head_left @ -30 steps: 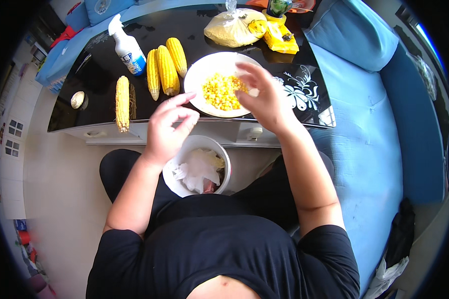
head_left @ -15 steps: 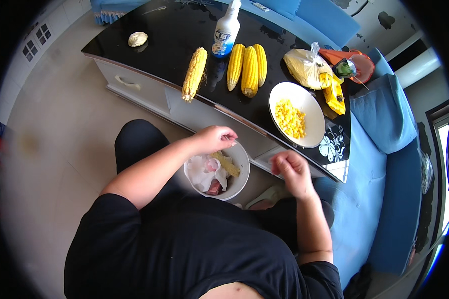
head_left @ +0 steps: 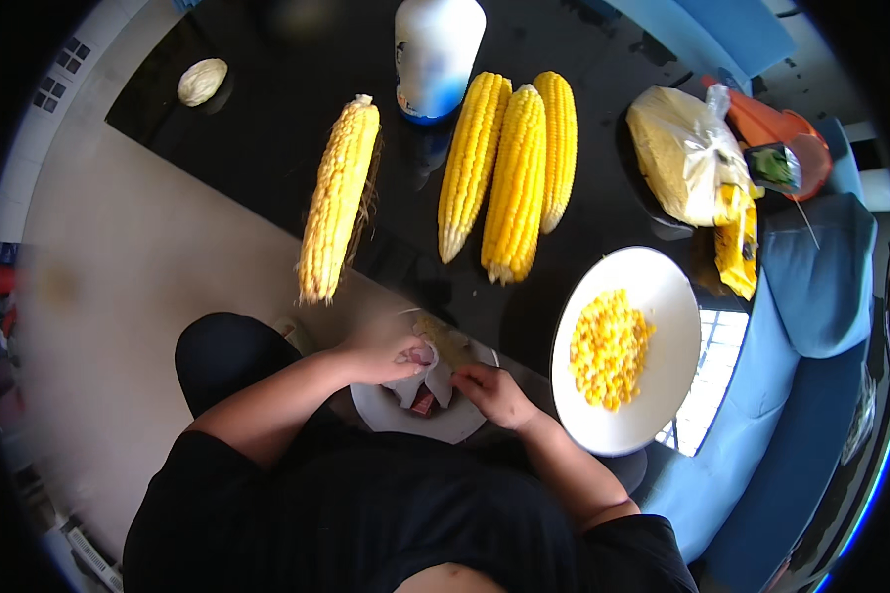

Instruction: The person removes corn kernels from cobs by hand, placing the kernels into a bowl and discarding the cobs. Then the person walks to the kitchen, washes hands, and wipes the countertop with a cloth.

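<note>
Both my hands are above a white bin (head_left: 374, 406) on the floor in front of me. My left hand (head_left: 394, 360) is over its left side with the fingers curled closed. At the right side, my right hand (head_left: 496, 393) has its thumb and fingers pressed together. Whatever either pinch holds, if anything, is too small or hidden to name. Inside the bin are a bare corn cob (head_left: 449, 344), crumpled white plastic or paper, and a reddish packet (head_left: 423, 401). A white bowl (head_left: 674, 371) of loose corn kernels (head_left: 606, 348) stands on the table to the right.
On the black table (head_left: 257, 148) lie three yellow corn ears (head_left: 514, 188) and a paler ear (head_left: 338, 203) with silk, overhanging the near edge. A white-and-blue bottle (head_left: 437, 59), a pale round item (head_left: 202, 82) and a tied plastic bag (head_left: 684, 153) are farther back. A blue sofa (head_left: 732, 450) borders the right.
My view has come closer to the table, so everything on it looks bigger. My right hand has moved left to the bin, and both hands are now closer together and lower over it.
</note>
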The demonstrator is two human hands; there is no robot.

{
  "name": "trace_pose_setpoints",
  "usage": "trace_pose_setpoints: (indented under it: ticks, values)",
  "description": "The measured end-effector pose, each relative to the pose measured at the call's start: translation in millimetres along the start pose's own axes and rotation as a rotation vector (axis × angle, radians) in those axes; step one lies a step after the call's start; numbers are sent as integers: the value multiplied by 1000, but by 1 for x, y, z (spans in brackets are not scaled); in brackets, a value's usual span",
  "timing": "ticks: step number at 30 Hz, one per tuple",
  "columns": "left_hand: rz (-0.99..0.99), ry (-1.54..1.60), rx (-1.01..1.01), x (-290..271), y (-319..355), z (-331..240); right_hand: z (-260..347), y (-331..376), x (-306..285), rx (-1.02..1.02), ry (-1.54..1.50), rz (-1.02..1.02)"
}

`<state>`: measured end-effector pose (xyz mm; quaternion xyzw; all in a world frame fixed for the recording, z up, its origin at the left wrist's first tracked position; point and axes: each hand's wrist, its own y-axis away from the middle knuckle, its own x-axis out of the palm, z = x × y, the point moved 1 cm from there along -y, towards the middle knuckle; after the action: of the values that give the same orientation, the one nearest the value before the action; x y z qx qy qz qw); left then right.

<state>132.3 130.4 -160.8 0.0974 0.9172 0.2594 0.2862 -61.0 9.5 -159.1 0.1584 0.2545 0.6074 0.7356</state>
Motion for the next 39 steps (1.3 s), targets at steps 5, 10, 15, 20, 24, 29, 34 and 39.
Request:
trace_pose_setpoints:
  ticks: [5, 10, 15, 20, 24, 29, 34, 39]
  values:
    - [-3, 196, 1, -1, -2, -1, -54, -2, 3, -155, 230, -177]
    - [-8, 279, -199, 21, 15, -2, -19, 7, -1, 96, 1, -91]
    - [-79, 151, -153, 16, 111, -59, 13, 44, 5, 122, 5, -163]
    - [-502, 558, -327, -37, 239, -128, 112, 98, -1, 350, -159, 79]
    - [-787, 913, -366, -40, 310, -157, 236, 118, -17, 337, -231, 170]
    - [-858, 718, -225, -69, 365, -144, 337, 80, 4, 190, 149, 78]
    - [-1242, 1283, -80, -98, 469, -50, 453, 28, 141, -147, 440, 225]
    - [-1670, 1183, -497, -79, 656, -1, 568, 2, 268, 206, 111, 523]
